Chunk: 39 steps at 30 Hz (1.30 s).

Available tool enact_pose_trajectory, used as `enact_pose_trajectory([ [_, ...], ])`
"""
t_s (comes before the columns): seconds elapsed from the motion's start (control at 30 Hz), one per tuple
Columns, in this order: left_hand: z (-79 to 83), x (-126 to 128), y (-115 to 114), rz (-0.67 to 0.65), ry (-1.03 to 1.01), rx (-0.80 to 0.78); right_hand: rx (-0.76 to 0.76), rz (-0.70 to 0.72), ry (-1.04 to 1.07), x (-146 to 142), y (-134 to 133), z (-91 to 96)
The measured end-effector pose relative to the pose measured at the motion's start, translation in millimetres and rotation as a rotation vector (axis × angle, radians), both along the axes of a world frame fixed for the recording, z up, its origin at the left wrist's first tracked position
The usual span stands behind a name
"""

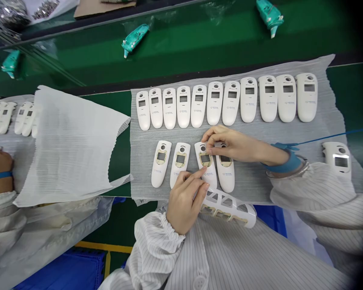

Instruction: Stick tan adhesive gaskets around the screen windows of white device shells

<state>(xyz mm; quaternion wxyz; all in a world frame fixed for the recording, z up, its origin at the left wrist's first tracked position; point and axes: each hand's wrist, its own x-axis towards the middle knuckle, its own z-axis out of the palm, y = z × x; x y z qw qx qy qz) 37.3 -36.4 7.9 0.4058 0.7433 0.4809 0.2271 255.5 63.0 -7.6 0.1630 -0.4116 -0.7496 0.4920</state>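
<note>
My left hand [186,201] pinches a curled white label sheet [249,219] with cut-out windows, and its index fingertip touches the lower edge of a yellowish window label on a white handheld-device housing [211,177]. My right hand [226,141] is closed at the top of that same housing, thumb by the label's upper right and index at the upper edge. It partly covers another labelled housing [226,179] to the right. Two more labelled housings, a left one [159,173] and one partly behind my left hand [181,150], lie in the same row.
Several white housings [214,104] line the back of the grey foam mat [151,137]. One housing [339,159] lies by my right sleeve. Teal devices [135,39] sit on the green belt [181,48] behind. A foam sheet [72,149] and a co-worker's hand [0,165] are left.
</note>
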Motion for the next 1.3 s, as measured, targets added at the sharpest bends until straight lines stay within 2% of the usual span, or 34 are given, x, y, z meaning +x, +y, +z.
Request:
enact_pose_trajectory([
  [0.7, -0.6, 1, 0, -0.014, 0.067, -0.006, 0.065, -0.066, -0.055, -6, -3, 1.6],
  [0.97, 1.9, 9, 11, -0.026, 0.17, 0.055, 0.122, -0.087, -0.109, -7, -5, 0.9],
  [1.13, 0.5, 15, 15, -0.053, 0.268, 0.148, 0.236, -0.141, -0.218, -12, -14, 4.7],
  [1.3, -3.8, 18, 12, -0.073, 0.398, 0.295, 0.495, -0.189, -0.427, -25, -34, 15.7],
])
